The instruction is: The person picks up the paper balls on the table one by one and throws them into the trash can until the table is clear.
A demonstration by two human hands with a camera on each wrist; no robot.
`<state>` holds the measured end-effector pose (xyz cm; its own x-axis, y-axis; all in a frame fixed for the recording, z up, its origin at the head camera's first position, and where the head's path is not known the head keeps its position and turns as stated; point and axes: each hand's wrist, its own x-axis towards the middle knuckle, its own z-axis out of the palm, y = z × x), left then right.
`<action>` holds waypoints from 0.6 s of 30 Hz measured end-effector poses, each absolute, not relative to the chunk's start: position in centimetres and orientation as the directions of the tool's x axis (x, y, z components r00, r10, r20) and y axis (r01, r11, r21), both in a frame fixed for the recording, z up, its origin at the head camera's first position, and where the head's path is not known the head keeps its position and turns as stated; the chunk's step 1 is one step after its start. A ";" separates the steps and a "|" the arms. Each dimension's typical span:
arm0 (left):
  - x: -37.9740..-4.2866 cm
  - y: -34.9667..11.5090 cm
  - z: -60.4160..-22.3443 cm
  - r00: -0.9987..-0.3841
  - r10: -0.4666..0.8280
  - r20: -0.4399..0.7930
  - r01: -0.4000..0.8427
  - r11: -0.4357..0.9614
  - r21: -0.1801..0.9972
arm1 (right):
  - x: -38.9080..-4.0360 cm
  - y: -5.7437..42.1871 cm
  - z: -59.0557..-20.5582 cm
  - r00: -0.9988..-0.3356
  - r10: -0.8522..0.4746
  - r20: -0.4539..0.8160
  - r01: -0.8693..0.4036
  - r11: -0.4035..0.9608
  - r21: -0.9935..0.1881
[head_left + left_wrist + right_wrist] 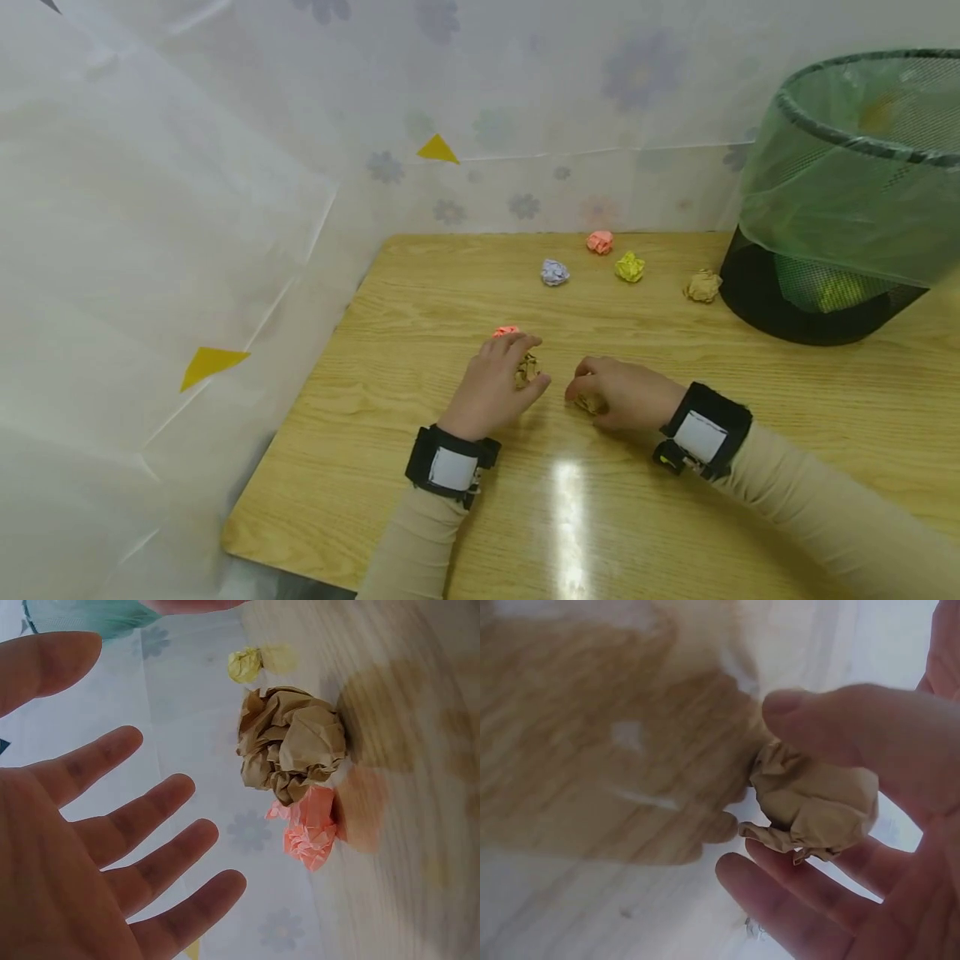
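My left hand [489,385] hovers beside a crumpled brown paper ball [292,742], its fingers spread and relaxed with nothing held. Just past that ball lies a pink paper ball [311,832], mostly covered by the fingers in the head view. Over to the right, my right hand [630,393] holds another crumpled brown paper ball [817,799] between thumb and fingers, low over the wooden table [420,292]. The left wrist view also has a yellow paper ball [245,665] in the background.
Toward the table's back sit a lavender paper ball [554,272], a pink one [600,242], a yellow one and a tan one [702,286]. A black mesh wastebasket [757,292] with a green liner [825,208] stands at the back right. Flowered sheeting [525,100] hangs behind.
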<state>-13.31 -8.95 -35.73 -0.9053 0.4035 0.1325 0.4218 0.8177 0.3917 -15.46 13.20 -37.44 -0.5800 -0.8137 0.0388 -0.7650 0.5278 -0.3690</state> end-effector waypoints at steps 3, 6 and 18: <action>-13.4 -8.8 -36.0 -0.906 0.403 0.129 0.419 0.817 0.395 | -15.4 13.3 -37.6 -0.577 -0.815 0.056 -0.767 0.516 -0.381; -13.5 -8.6 -36.3 -0.906 0.403 0.131 0.421 0.817 0.395 | -15.3 13.4 -37.6 -0.582 -0.811 0.060 -0.763 0.519 -0.386; -13.3 -7.8 -37.0 -0.893 0.426 0.149 0.450 0.813 0.369 | -15.0 13.2 -37.6 -0.601 -0.796 0.063 -0.748 0.533 -0.396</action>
<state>-13.30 -7.85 -37.01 -0.8925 0.4257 0.1491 0.4496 0.8132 0.3695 -14.99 13.18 -37.58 -0.6014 -0.7964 0.0634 -0.7476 0.5330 -0.3963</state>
